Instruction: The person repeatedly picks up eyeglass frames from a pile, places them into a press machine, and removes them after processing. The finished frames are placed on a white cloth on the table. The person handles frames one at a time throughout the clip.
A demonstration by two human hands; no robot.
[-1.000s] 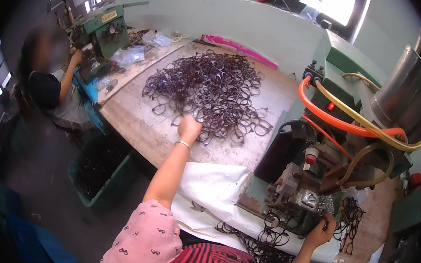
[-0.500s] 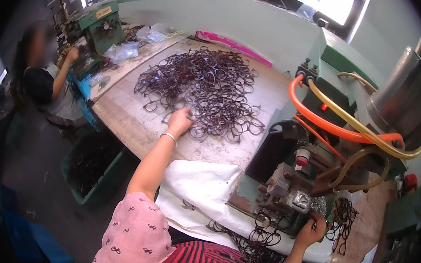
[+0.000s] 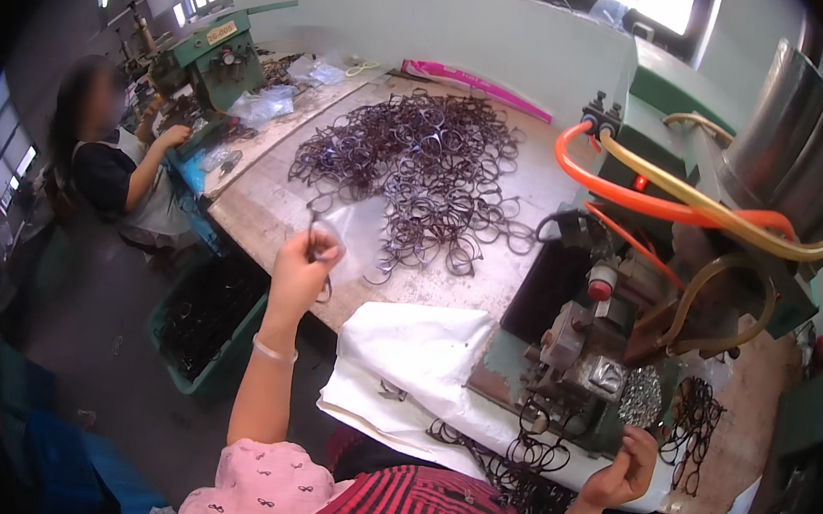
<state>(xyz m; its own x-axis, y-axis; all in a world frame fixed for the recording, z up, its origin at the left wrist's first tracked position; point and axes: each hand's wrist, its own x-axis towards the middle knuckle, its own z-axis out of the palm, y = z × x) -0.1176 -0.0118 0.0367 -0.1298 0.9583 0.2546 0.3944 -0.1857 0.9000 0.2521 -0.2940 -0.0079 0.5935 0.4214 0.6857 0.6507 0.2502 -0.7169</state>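
The person's right hand (image 3: 620,469) curls just beside small shiny metal bits (image 3: 641,397) at a green machine (image 3: 496,370); whether it grips anything cannot be told. The left hand (image 3: 301,269) pinches a dark eyeglass frame (image 3: 313,235) above the counter (image 3: 264,207), clear plastic (image 3: 357,233) showing next to its fingers. Beyond, a tangled pile of eyeglass frames (image 3: 421,150) covers the counter's middle, before a pink strip (image 3: 475,87) near the wall.

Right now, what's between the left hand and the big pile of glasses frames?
In the head view, a pale see-through piece, perhaps plastic, shows between the left hand and the frame pile.
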